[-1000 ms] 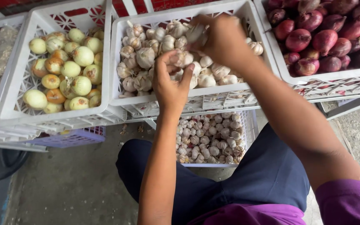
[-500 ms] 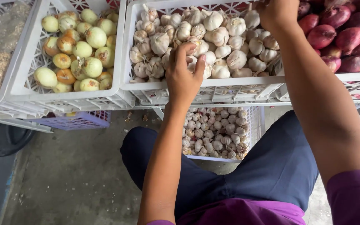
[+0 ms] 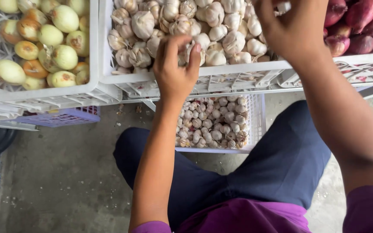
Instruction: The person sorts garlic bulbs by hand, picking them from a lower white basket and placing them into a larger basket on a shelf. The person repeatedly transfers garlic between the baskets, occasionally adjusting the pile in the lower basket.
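Observation:
A white plastic crate (image 3: 238,69) holds a heap of white garlic bulbs (image 3: 221,26). My left hand (image 3: 175,71) reaches over the crate's near rim, fingers and thumb curled around a garlic bulb at the front of the heap. At the crate's right end my right hand (image 3: 292,28) is held above the garlic with bent fingers; a pale bit shows at the fingertips, but whether it is held is unclear. Below the crate, between my knees, a small white basket (image 3: 259,125) contains smaller garlic bulbs (image 3: 214,125).
A white crate (image 3: 93,51) of yellow onions (image 3: 52,43) stands to the left, and red onions (image 3: 359,21) fill a crate to the right. A lilac basket (image 3: 61,116) sits under the left crate. The floor (image 3: 65,181) is concrete; my legs (image 3: 281,164) wear dark blue trousers.
The view has shifted down and closer. My right hand came back from the crate's far right corner toward its near right end. My left hand stays on the front garlic, fingers curling tighter.

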